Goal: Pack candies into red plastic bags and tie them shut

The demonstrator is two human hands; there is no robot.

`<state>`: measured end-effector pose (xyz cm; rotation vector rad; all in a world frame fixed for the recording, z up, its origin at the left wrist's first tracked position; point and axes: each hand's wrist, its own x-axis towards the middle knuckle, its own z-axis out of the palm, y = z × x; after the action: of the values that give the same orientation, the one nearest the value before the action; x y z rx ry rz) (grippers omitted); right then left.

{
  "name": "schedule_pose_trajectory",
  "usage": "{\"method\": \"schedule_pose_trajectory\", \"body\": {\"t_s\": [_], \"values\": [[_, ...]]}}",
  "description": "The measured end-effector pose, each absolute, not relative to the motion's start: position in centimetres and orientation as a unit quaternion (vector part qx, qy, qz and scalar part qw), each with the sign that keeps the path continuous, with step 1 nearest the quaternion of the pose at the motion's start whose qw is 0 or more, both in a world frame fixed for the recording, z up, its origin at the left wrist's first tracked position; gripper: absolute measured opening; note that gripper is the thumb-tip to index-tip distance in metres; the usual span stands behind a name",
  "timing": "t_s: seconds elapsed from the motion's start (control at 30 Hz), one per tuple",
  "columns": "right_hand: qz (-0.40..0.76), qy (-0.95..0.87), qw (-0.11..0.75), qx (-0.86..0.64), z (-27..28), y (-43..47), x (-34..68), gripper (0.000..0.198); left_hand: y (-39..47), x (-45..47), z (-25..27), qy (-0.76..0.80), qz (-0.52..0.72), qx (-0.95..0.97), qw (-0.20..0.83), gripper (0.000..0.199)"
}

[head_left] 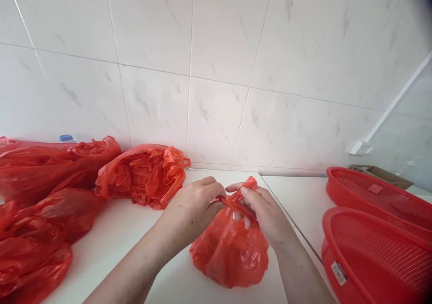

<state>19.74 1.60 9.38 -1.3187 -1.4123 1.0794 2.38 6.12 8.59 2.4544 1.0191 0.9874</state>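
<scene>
Red bag [232,254] gathered at its top

Left hand [199,205] and right hand [265,209] clamp its twisted top; its body is below and nearer than them, over the white table [175,277], contents unclear. Crumpled red bundles [145,173] lie left; red perforated baskets [381,250] stand right.
</scene>
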Motion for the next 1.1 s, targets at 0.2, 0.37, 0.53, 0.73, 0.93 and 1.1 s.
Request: {"method": "schedule_pose_trajectory", "body": {"t_s": [0.2,0.37,0.53,0.73,0.93,1.1], "values": [[0.474,-0.671,0.408,-0.399,7.7,2.5,21.4,0.039,6.3,2.3,8.8,0.365,0.325,0.843,0.222,0.016],[0.418,-0.73,0.413,-0.35,7.6,2.1,22.1,0.043,6.2,2.4,9.1,0.361,0.301,0.829,0.302,0.014],[0.389,-0.669,0.404,-0.487,8.5,1.5,21.4,0.032,6.3,2.3,9.1,0.39,0.296,0.825,0.283,0.011],[0.252,-0.661,0.386,-0.592,7.4,2.8,20.7,0.026,5.6,2.7,9.4,0.429,0.249,0.84,0.222,0.011],[0.365,-0.672,0.416,-0.492,7.0,3.7,22.1,0.038,5.7,2.8,8.5,0.346,0.259,0.888,0.156,0.017],[0.404,-0.59,0.458,-0.528,4.1,6.4,23.8,0.03,4.5,2.0,7.4,0.284,0.236,0.927,0.063,0.022]]}}
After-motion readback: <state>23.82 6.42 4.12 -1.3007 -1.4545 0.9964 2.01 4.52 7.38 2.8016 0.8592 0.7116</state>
